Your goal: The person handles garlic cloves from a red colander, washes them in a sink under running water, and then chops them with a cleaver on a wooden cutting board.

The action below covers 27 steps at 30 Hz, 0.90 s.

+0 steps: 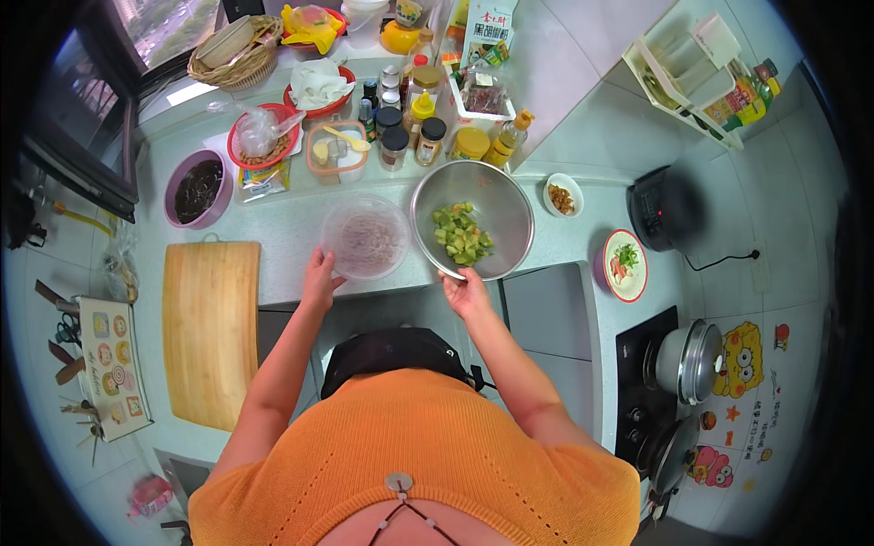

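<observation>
Now, at the table (282, 271), your left grip (319, 280) is at the near-left edge of a clear plastic bowl (378, 274). Fingers meet the side, thumb sticks out below; whether it closes on the wall, you cannot tell from this angle. Pale pinkish shreds (366, 244) cover the bottom of that bowl.

Your right grip (466, 293) is closed on the near rim of a steel bowl (507, 214), fingertips over the edge. Green chunks (458, 232) lie inside, just beyond your fingers. The two bowls sit side by side, beyond and between your grips.

Left of your left grip: a wooden cutting board (211, 332), flat. Farther off that way, a purple basin (172, 196) with dark contents. Beyond both grips, a cluster of seasoning jars (393, 146) and a lidless-looking plastic container (320, 166) with a yellow spoon (350, 139) across it.

Right of your right grip: a small white bowl (549, 195) of brown bits, then a red-rimmed bowl (628, 290) holding something green and pinkish.
</observation>
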Tool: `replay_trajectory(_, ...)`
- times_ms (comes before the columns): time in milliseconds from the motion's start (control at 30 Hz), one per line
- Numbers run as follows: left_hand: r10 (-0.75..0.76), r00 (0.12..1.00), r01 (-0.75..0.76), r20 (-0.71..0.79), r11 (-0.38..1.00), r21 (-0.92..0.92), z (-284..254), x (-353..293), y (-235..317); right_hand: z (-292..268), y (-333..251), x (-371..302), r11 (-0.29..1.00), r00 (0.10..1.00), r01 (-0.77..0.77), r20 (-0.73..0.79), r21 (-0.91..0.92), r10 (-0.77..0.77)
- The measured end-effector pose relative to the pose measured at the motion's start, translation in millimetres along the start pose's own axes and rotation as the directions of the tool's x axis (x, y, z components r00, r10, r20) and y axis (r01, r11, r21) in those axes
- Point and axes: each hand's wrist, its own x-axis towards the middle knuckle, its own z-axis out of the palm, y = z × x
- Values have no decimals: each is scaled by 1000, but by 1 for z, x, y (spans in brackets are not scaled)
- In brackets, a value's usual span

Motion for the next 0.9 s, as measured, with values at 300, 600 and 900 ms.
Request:
replay_trajectory(300, -29, 996, 42, 82, 987, -156, 62, 12, -14, -20, -63, -4, 999, 998, 44, -50, 9, -43)
replay_trajectory(600, -14, 993, 22, 116, 997, -70, 101, 3, -16, -31, -61, 7, 997, 994, 39, 97, 62, -45)
replay_trajectory(900, -88, 992, 71, -91, 982, -173, 36, -67, -20, 14, -30, -19, 951, 942, -113, 274, -288, 195)
